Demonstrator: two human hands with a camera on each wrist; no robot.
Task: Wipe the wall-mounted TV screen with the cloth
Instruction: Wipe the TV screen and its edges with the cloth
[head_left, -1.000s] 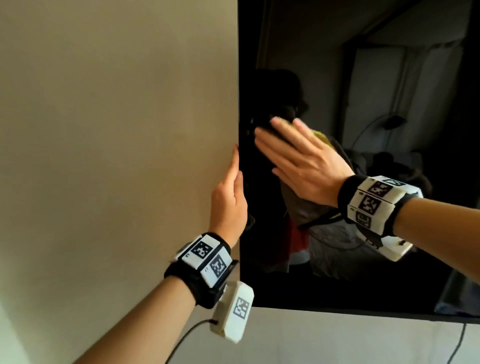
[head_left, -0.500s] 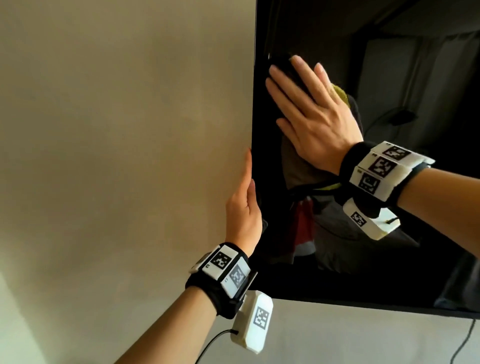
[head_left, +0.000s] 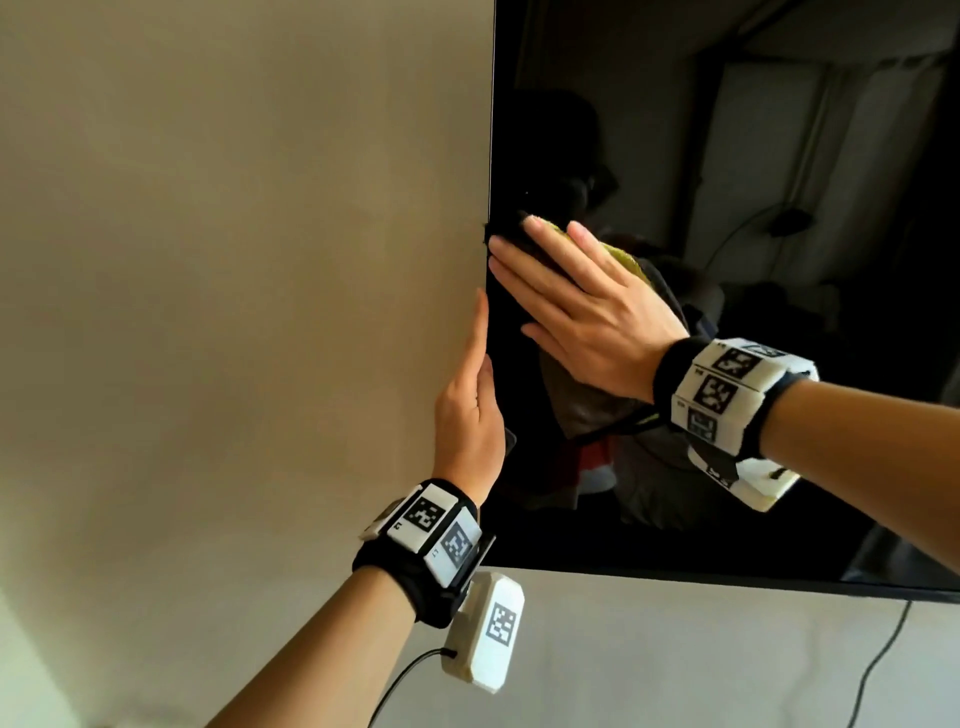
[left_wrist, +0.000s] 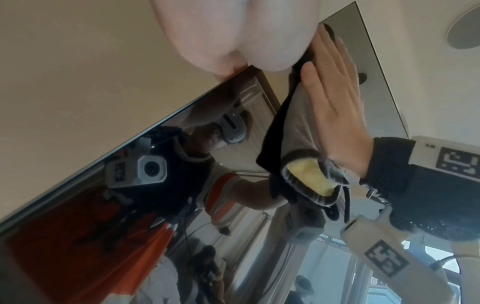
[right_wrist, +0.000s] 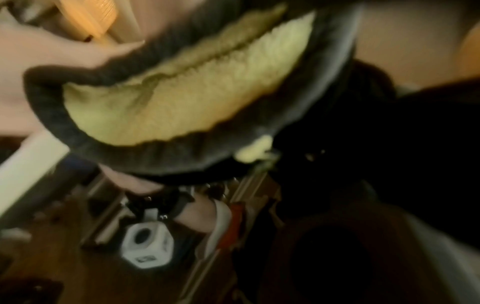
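The black wall-mounted TV screen (head_left: 779, 130) fills the right of the head view and mirrors the room. My right hand (head_left: 576, 296) lies flat on it near its left edge, fingers straight, pressing a dark grey cloth with a yellow inner side (head_left: 626, 257) against the glass. In the left wrist view the same right hand (left_wrist: 335, 98) covers the cloth (left_wrist: 296, 131), whose yellow fold hangs below the palm. The right wrist view is filled by the cloth (right_wrist: 187, 98). My left hand (head_left: 470, 405) rests with straight fingers along the screen's left edge.
A plain beige wall (head_left: 234, 260) lies left of the screen and a paler wall (head_left: 675, 654) below it. A black cable (head_left: 878, 660) hangs from the screen's lower edge at the right. The lower bezel (head_left: 727, 579) runs across under both wrists.
My right hand rose up the screen with the cloth, then slid back down and left to the screen's left edge. The left hand stayed on the left edge.
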